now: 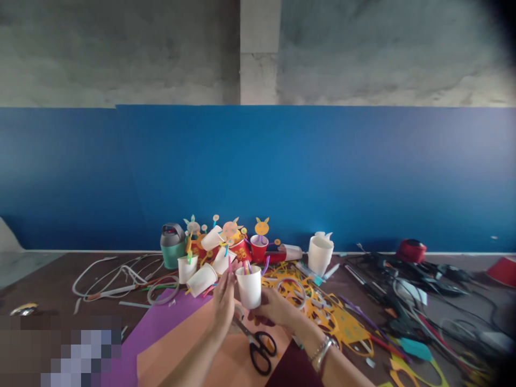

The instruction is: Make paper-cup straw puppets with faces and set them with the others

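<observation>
A white paper cup (249, 290) with purple strips standing up from its inside is held upright above the paper sheets. My right hand (272, 307) is closed around its lower right side. Close by the cup's left side, my left hand (224, 293) is raised with its fingers stretched upward; a thin pink strip shows by the fingertips, and I cannot tell whether they touch it. Black-handled scissors (262, 349) lie below the hands on an orange paper sheet (173, 352). Under that sheet is purple paper (135, 352).
Behind my hands crowd white and red cups, some with paper animal faces (262, 227). A white cup (320, 255) and yellow cut-out scraps (342, 325) are to the right, with tangled black cables (407, 295) beyond. A green-grey container (172, 247) stands left of the cups.
</observation>
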A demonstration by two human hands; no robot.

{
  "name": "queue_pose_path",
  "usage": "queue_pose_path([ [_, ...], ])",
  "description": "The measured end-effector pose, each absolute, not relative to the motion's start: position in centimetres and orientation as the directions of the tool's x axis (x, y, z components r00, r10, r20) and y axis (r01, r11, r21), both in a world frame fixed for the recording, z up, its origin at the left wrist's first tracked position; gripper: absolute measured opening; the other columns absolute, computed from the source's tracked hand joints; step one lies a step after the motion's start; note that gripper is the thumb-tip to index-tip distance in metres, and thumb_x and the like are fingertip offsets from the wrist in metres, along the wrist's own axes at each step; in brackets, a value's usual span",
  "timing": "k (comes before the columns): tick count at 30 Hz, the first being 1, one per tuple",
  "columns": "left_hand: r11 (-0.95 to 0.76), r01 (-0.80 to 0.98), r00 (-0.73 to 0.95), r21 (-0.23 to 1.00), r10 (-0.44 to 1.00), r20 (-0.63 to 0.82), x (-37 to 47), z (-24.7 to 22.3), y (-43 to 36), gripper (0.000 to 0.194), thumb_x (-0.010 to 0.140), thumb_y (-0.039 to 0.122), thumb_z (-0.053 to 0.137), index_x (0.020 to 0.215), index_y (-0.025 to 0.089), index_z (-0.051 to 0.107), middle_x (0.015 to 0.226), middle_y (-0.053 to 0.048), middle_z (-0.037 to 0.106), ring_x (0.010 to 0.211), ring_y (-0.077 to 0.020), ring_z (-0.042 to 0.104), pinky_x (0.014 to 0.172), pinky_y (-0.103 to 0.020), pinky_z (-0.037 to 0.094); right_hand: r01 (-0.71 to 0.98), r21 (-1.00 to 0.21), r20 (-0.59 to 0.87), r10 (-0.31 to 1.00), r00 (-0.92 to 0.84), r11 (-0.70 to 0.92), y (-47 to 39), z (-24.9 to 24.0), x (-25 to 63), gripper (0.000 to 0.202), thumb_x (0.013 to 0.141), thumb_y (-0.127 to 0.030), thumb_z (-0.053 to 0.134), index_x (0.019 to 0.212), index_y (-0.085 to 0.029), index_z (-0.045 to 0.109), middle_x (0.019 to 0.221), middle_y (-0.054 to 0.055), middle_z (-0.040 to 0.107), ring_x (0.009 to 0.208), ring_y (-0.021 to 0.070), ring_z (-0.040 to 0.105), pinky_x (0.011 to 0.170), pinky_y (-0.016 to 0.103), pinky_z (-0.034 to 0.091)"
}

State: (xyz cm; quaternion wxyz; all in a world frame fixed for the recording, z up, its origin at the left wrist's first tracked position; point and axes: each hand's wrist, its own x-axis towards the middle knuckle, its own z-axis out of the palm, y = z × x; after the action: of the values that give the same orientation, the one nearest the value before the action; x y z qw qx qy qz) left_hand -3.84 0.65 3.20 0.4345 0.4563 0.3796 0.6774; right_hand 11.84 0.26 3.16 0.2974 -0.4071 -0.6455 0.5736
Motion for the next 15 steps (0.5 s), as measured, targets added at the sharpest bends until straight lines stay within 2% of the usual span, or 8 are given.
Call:
queue_pose_path([
  [3,-0.313,-0.245,-0.161,0.918,0.946,0.280,-3.83,3.22,0.65,0.052,0.083,0.049,0.058,0.126,0.021,0.057,0.124,-0.009,0.064,0.119,-0.0269,0.055,0.098,-0.035,0.045,0.189,-0.982,-0.104,0.845,-0.524,-0.004,0.18,3.35,11.87,0.022,0.067,-0.019,0.058,0.087,-0.013,0.060,0.070,0.004,0.070,0.052,0.0101,0.060,0.041,0.015,0.037],
  [8,-0.247,-0.430,-0.041,0.868,0.966,0.254,-3.91,3.60,0.10,0.053,0.088,0.050,0.049,0.136,0.027,0.046,0.135,-0.007,0.056,0.123,-0.0257,0.052,0.099,-0.037,0.044,0.134,-0.990,-0.096,0.863,-0.496,-0.033,0.02,3.43,11.59,0.022,0.067,-0.021,0.060,0.088,-0.014,0.058,0.073,0.004,0.071,0.053,0.0096,0.059,0.039,0.014,0.034],
  [12,-0.260,-0.437,-0.059,0.861,0.964,0.261,-4.05,3.64,0.13,0.048,0.086,0.045,0.055,0.129,0.022,0.055,0.127,-0.009,0.062,0.119,-0.0257,0.055,0.097,-0.034,0.045,0.108,-0.993,-0.091,0.856,-0.508,-0.042,0.05,3.17,11.45,0.020,0.067,-0.021,0.060,0.086,-0.014,0.058,0.071,0.003,0.070,0.052,0.0094,0.059,0.040,0.015,0.034],
  [15,-0.225,-0.458,-0.072,0.860,0.974,0.217,-3.83,3.96,0.03,0.052,0.081,0.047,0.061,0.124,0.018,0.059,0.115,-0.011,0.068,0.104,-0.0260,0.064,0.085,-0.032,0.052,0.114,-0.993,-0.091,0.851,-0.518,-0.037,0.19,2.96,11.45,0.019,0.067,-0.020,0.060,0.085,-0.014,0.059,0.070,0.003,0.070,0.053,0.0097,0.059,0.042,0.016,0.036],
])
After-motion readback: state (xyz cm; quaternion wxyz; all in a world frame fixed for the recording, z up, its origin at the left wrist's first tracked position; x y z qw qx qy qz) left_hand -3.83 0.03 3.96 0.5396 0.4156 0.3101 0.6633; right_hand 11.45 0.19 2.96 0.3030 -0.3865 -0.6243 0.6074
